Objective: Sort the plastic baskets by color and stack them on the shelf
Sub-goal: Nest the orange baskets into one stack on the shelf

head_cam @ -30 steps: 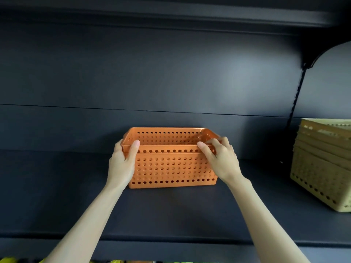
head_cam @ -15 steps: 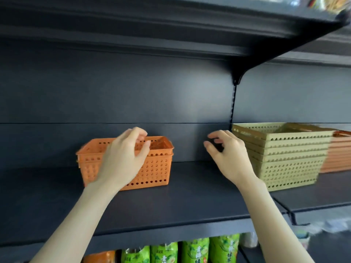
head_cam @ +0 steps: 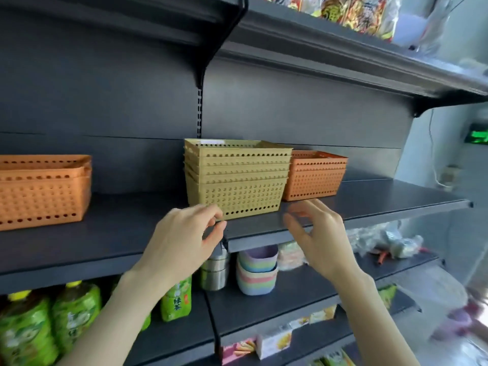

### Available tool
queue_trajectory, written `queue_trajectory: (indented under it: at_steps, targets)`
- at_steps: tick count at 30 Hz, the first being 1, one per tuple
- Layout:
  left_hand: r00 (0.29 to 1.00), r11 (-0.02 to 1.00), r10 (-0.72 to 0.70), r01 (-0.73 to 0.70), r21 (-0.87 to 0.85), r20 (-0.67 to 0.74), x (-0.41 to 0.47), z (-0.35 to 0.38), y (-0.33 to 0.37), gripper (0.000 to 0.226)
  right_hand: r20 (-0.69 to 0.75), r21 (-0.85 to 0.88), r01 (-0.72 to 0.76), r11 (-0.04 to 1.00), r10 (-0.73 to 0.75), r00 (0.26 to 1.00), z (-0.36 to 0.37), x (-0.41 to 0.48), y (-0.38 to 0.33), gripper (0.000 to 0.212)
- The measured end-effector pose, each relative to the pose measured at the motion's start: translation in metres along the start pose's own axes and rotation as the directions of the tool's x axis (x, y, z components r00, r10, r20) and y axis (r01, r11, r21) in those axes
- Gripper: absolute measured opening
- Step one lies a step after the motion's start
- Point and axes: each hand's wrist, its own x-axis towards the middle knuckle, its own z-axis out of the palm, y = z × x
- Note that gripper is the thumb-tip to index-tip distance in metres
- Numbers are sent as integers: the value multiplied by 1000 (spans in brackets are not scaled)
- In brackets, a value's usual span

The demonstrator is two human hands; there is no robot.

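**Hands empty and raised toward the yellow basket stack**

Both hands are seen from the single head view, raised in front of the dark shelf (head_cam: 369, 196). The left hand (head_cam: 184, 239) is held with fingers loosely curled and nothing in it, just below and in front of the lower left corner of the yellow basket stack (head_cam: 235, 178); whether a fingertip touches the stack cannot be told. The right hand (head_cam: 319, 233) is likewise spread and empty, blurred, near the shelf's front edge below the stack's right side.

The yellow baskets are nested in one stack at the middle of the shelf. Just to their right, touching or nearly so, a smaller orange stack (head_cam: 315, 175) is set further back. A second orange stack (head_cam: 42, 188) stands well apart at the far left of the same shelf.

Sorting is judged partly done: the yellow baskets are gathered, but the orange baskets are split between two places. Merging the orange stacks appears to remain, and the yellow stack may first need to be moved.

On the shelf below, green drink bottles (head_cam: 71, 315) and pastel cups (head_cam: 256, 270) are visible.
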Motion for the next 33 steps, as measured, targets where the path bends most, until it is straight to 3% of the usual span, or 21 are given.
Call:
queue_trajectory:
  at_steps: [7,11,15,19,28,33]
  targets:
    - [999,992,45,-47,-117,-20,70,92,68,19,-97,-18,-47,999,45,994,-48,24,101,14]
    - [998,987,24,-32,-160,-52,113,161,82,25,-109,-54,-48,997,42,993,-51,52,166,16]
    - [993,968,-96,77,-239,-66,159,225,85,14,-82,-53,-78,996,73,994,-46,97,227,18]
    - [963,915,-260,221,-338,-76,204,284,82,28,-55,-35,-70,997,68,996,-37,143,281,20]
    - [783,718,-612,492,-493,-110,273,355,82,70,-24,237,-198,951,209,978,-9,222,391,31]
    - [586,519,-803,595,-613,-111,307,372,76,75,84,419,-260,870,248,965,4,264,438,50]
